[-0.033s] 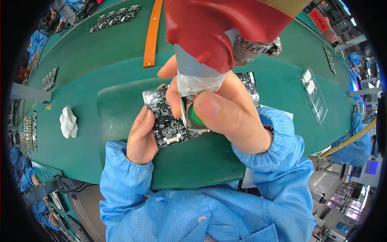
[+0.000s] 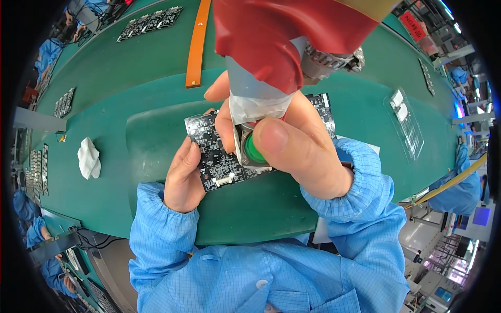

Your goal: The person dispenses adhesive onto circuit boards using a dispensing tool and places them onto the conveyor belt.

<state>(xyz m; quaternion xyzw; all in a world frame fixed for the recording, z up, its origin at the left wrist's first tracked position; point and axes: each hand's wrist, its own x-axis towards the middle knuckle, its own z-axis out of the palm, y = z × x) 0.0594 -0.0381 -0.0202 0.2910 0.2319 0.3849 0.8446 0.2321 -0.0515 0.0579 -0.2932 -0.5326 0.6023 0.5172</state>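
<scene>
My left hand grips the left edge of a black circuit board, thumb on top. The board has small components and a white connector near its front edge. Above it, my right hand is closed round the lower end of a grey cylindrical device, wrapped in white tape low down and red tape higher up. A green round button shows beside my right thumb, which lies at its edge. The device and hand hide the board's middle; whether the device touches the board I cannot tell.
A crumpled white cloth lies on the green mat at left. An orange strip runs away from me. Several boards lie at the far left. A clear plastic tray is at right. Co-workers in blue sit around.
My right thumb has shifted slightly to the right, and more of the green button shows. The left hand and the board have stayed in place.
</scene>
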